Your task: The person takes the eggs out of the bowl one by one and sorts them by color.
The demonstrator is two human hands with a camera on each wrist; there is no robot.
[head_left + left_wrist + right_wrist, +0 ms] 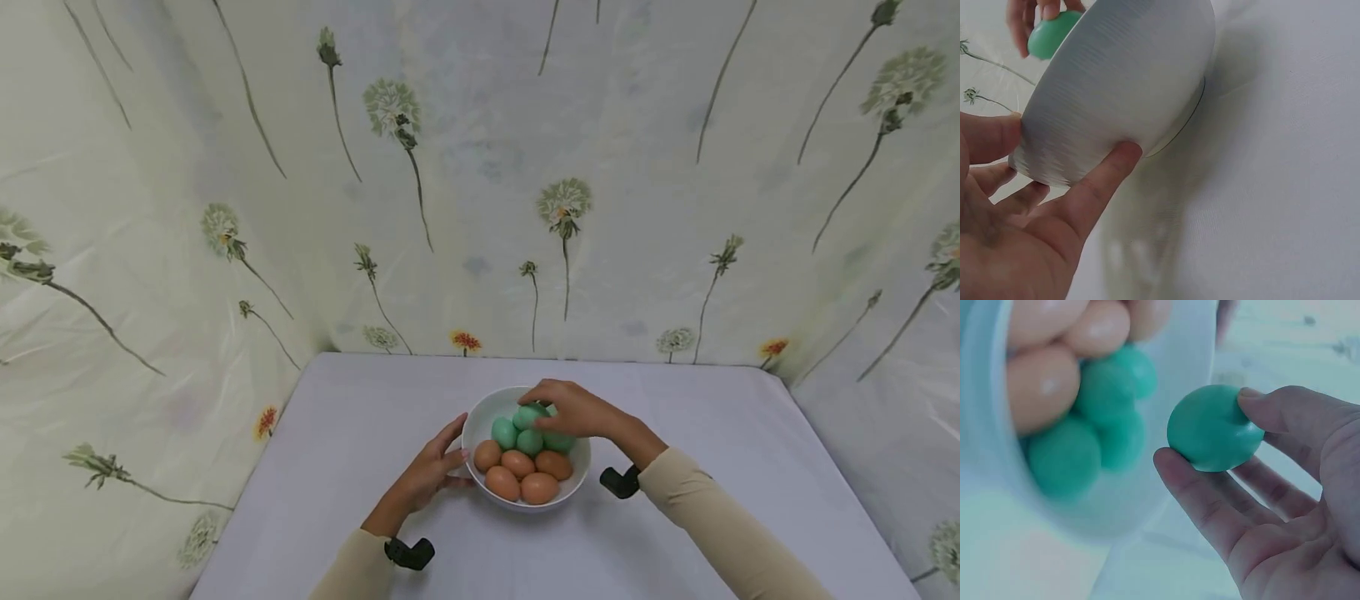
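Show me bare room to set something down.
Bare: the white tablecloth left of the left hand; behind the round white bowl, before the floral backdrop. Crowded: the bowl's inside, with oval brown eggs, oval green eggs, the right hand close by.

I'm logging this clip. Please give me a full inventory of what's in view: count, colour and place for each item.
Bowl: 1, white, on the table
Brown eggs: 5, brown, in the bowl, on its near side
Green eggs: 4, green, in the bowl
Held egg: 1, green, in the right hand, above the bowl
Table: 1, white top, under the bowl
Dandelion-print sheeting: panels uncountable, pale with green and orange flowers, behind and beside the table
Wrist cameras: 2, black, one per wrist
Sleeves: 2, beige, on the forearms
Left hand: 1, gripping the bowl's side
Right hand: 1, holding the green egg
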